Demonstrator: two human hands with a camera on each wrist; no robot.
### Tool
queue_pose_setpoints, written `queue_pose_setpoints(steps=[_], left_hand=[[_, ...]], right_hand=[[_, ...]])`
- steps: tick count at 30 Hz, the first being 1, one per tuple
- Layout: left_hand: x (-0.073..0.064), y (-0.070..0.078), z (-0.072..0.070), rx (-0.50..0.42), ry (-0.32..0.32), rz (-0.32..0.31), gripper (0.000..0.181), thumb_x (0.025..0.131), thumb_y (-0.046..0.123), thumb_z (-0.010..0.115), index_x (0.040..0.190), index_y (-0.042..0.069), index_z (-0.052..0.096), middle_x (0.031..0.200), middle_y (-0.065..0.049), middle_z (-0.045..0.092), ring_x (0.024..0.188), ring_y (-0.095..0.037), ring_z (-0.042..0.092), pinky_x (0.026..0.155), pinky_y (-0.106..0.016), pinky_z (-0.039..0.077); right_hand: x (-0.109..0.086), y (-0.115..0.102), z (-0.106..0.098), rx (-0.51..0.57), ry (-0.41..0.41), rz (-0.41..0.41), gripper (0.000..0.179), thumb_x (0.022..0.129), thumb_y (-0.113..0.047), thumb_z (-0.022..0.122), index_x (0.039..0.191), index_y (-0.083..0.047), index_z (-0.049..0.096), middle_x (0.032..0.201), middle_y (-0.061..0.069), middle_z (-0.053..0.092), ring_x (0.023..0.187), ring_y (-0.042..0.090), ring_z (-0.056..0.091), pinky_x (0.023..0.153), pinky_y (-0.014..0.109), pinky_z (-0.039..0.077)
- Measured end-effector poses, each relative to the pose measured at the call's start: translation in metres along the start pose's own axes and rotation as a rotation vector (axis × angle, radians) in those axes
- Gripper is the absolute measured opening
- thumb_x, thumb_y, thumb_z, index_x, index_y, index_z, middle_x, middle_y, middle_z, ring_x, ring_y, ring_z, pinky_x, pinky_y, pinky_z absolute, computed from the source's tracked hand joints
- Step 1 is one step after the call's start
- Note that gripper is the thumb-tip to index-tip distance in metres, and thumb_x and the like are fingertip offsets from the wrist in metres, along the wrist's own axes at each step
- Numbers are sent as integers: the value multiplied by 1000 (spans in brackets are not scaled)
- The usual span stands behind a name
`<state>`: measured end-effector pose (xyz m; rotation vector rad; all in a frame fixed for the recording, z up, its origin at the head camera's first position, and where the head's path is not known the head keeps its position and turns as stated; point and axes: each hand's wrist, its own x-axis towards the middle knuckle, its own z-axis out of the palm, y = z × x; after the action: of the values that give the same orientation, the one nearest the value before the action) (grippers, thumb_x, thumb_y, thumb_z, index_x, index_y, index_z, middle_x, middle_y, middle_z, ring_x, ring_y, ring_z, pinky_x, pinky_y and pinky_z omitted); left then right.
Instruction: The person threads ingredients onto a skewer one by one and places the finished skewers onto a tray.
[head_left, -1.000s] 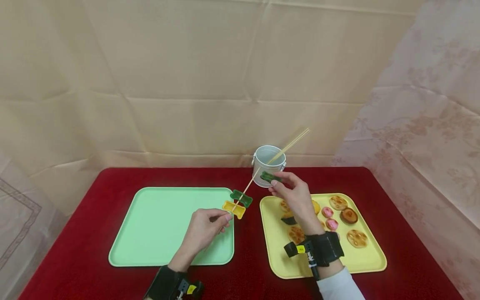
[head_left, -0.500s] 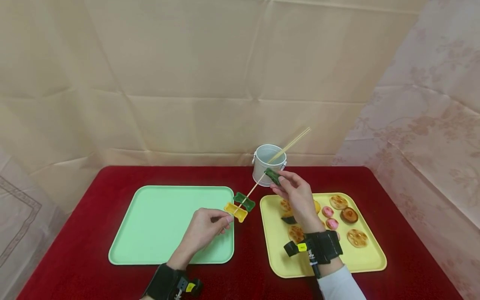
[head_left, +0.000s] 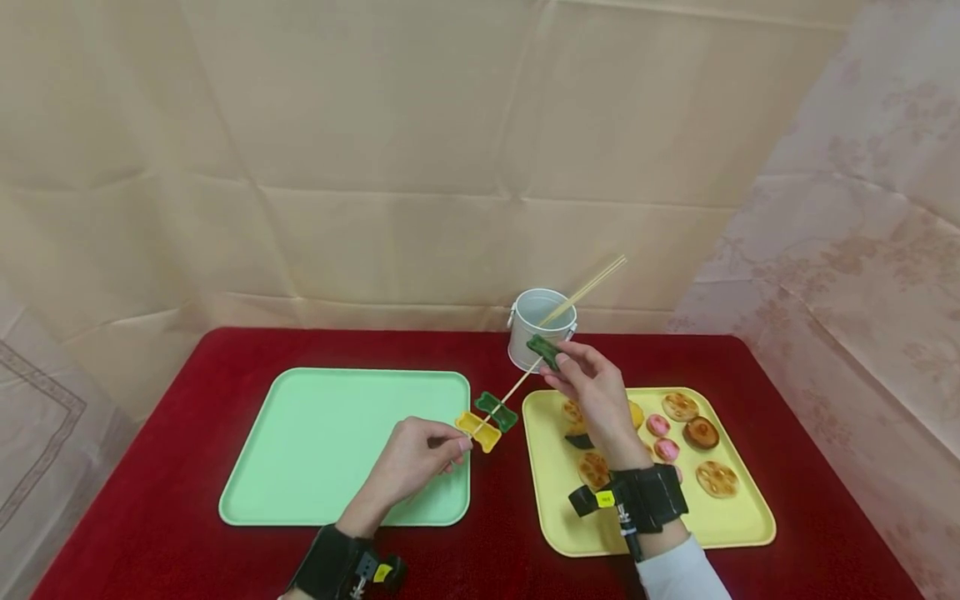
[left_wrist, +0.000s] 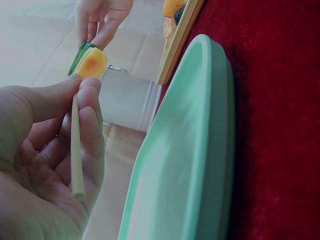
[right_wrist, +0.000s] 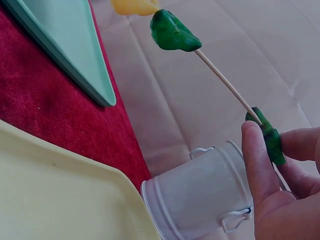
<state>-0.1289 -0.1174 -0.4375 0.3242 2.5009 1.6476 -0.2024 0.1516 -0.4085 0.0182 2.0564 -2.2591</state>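
My left hand pinches the lower end of a bamboo skewer above the right edge of the green tray. Threaded on the skewer are a yellow bell pepper piece, close to the left fingers, and a green pepper piece just beyond it. My right hand pinches a second green pepper piece between thumb and fingers. The skewer's far end meets this piece; in the right wrist view it overlaps its face. The butt of the skewer shows below the left fingers in the left wrist view.
A white bucket with several skewers leaning in it stands behind the right hand. Below the right forearm lies a yellow tray bearing lotus root slices, a mushroom and pink pieces. Red cloth covers the table.
The green piece in my right hand has tilted and now meets the skewer's far end. My left hand has shifted slightly right and down with the skewer.
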Motion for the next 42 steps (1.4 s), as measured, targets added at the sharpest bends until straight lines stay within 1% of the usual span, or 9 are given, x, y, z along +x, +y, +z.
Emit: queue_pose_setpoints(steps=[5, 11, 17, 25, 34, 38, 42], left_hand=[[1, 1, 1, 1, 1, -5, 15, 96, 13, 75, 96, -1, 80, 73, -8, 71, 63, -16, 64, 58, -25, 49], [1, 0, 2, -8, 18, 1, 14, 95, 13, 76, 96, 0, 80, 73, -5, 72, 63, -15, 65, 57, -25, 50], [0, 0, 4, -19, 23, 7, 14, 96, 12, 75, 96, -1, 80, 74, -7, 72, 64, -17, 67, 57, -26, 51], [-1, 0, 5, -21, 34, 8, 14, 95, 13, 76, 95, -1, 81, 74, -8, 72, 63, -14, 66, 58, -25, 51], [0, 0, 5, -13, 45, 2, 14, 95, 13, 76, 96, 0, 81, 74, -5, 72, 64, -13, 66, 58, -26, 52], [1, 0, 5, -17, 47, -2, 14, 95, 13, 76, 96, 0, 81, 74, -7, 73, 64, -13, 66, 58, -26, 52], [0, 0, 5, -5, 54, 8, 13, 95, 13, 76, 96, 0, 81, 74, -7, 73, 63, -13, 66, 58, -25, 51]], right_hand=[[-2, -1, 0, -5, -24, -16, 38, 108, -15, 58, 143, -3, 52, 134, 19, 57, 107, 19, 72, 94, 28, 54], [-3, 0, 0, 6, -42, -35, 36, 108, -13, 58, 142, -2, 53, 134, 20, 57, 107, 20, 72, 94, 29, 55], [-2, 1, 2, -4, -51, -57, 36, 107, -14, 59, 141, -2, 55, 135, 20, 56, 106, 21, 72, 93, 30, 55], [-1, 1, 2, -20, -55, -65, 36, 107, -16, 60, 140, -3, 56, 135, 21, 57, 106, 24, 72, 93, 31, 56], [-1, 2, 6, -26, -86, -89, 32, 107, -10, 58, 135, 4, 56, 129, 24, 59, 102, 21, 73, 93, 35, 56], [-1, 2, 7, -35, -86, -85, 32, 107, -10, 58, 136, 4, 56, 130, 25, 59, 102, 22, 73, 92, 33, 56], [-2, 3, 6, -40, -85, -82, 32, 107, -10, 58, 136, 4, 56, 130, 25, 59, 101, 22, 73, 90, 31, 57]])
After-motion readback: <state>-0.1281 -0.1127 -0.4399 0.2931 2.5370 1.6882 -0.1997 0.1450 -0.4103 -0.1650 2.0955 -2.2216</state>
